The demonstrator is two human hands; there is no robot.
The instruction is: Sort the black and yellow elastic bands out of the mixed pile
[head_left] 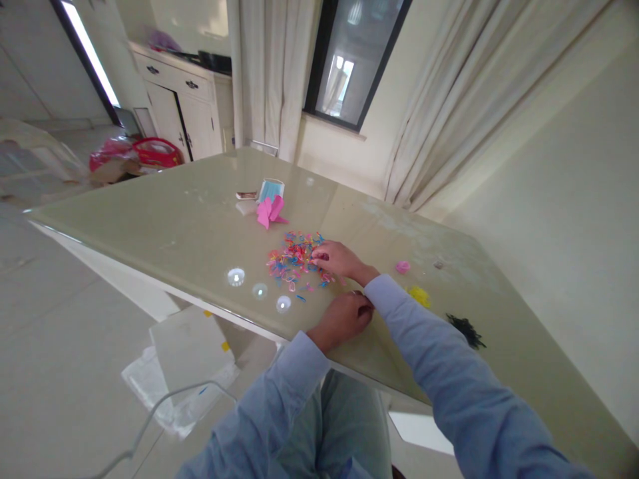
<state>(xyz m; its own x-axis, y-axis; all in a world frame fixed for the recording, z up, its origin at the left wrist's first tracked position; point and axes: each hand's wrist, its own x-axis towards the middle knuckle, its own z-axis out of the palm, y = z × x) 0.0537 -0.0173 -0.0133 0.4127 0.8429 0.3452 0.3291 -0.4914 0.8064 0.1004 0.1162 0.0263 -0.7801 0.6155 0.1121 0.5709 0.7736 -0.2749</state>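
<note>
A loose pile of small multicoloured bands [295,258], red, blue, pink and orange, lies on the glossy table [164,219]. My right hand [337,258] reaches into the pile's right side with thumb and fingers pinched together; what they hold is too small to make out. Nearer the table's front edge, my left hand [347,319] is curled closed beside my right wrist, and whatever may be inside it is hidden. Right of my right forearm are a yellow heap [419,296], a black heap [464,330] and a small pink heap [403,267].
Behind the pile sit a pink folded paper shape [270,211], a blue face mask [271,190] and a small flat packet [246,195]. A wall and curtains [449,100] bound the far side. Below the table's left edge, a white board [187,346] lies on the floor.
</note>
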